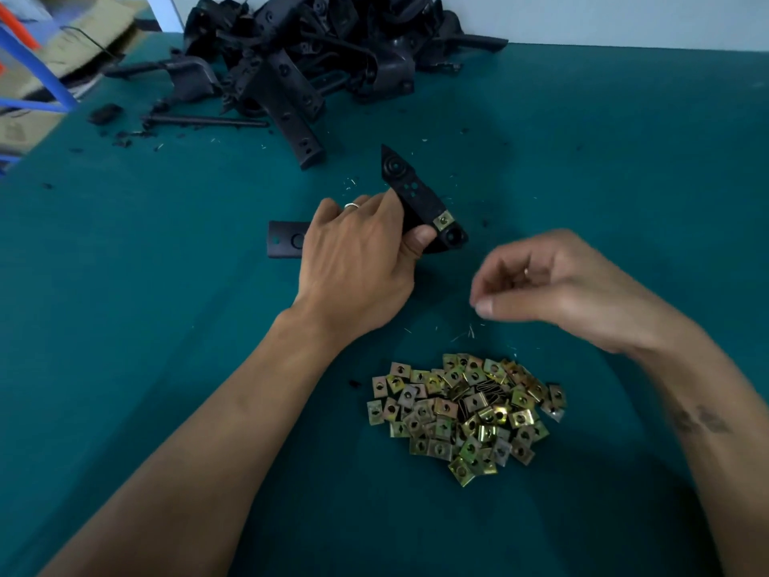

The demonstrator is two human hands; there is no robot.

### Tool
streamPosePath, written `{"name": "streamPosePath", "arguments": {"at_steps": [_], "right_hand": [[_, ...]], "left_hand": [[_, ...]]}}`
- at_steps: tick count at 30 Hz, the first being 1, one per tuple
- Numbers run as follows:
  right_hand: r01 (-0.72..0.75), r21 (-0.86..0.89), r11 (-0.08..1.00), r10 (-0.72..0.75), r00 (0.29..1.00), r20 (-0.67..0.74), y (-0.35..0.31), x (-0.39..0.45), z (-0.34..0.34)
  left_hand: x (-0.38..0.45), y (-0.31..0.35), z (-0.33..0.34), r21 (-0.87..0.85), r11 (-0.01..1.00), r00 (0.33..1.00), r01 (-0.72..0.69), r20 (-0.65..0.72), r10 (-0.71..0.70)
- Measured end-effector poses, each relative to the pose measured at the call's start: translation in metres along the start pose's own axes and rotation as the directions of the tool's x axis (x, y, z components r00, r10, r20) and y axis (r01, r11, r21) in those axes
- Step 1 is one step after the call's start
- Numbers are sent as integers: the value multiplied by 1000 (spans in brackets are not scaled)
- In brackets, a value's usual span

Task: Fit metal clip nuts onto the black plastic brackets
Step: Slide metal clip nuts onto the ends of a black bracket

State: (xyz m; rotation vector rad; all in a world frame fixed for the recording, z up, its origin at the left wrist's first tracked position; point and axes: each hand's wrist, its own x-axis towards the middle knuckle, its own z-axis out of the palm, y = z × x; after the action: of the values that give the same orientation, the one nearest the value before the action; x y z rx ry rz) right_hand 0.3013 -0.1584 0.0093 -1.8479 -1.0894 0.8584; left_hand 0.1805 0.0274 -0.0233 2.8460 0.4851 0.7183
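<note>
Evidently the left hand (358, 260) keeps its grip curled round a black bracket (420, 202), tilting it so the end with a fitted clip nut (443, 220) faces up and stays steady. The right hand (553, 285) hovers loosely curled, holding nothing I can make out, just above the clip nut pile (466, 414) on the counter (624, 181), probably to fetch another.
</note>
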Motion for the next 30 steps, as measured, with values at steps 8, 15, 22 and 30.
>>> {"name": "streamPosePath", "arguments": {"at_steps": [8, 15, 22, 30], "right_hand": [[27, -226, 974, 41, 956, 291, -17, -13, 3], [52, -275, 960, 28, 960, 280, -23, -13, 19], [130, -204, 970, -80, 969, 234, -16, -9, 25], [120, 194, 974, -149, 978, 147, -1, -2, 14]], "left_hand": [[-1, 4, -2, -114, 993, 993, 14, -114, -27], [0, 2, -1, -90, 995, 995, 48, -77, -55], [0, 3, 0, -140, 986, 990, 88, -96, -102], [0, 2, -1, -182, 981, 990, 70, -112, -91]]}}
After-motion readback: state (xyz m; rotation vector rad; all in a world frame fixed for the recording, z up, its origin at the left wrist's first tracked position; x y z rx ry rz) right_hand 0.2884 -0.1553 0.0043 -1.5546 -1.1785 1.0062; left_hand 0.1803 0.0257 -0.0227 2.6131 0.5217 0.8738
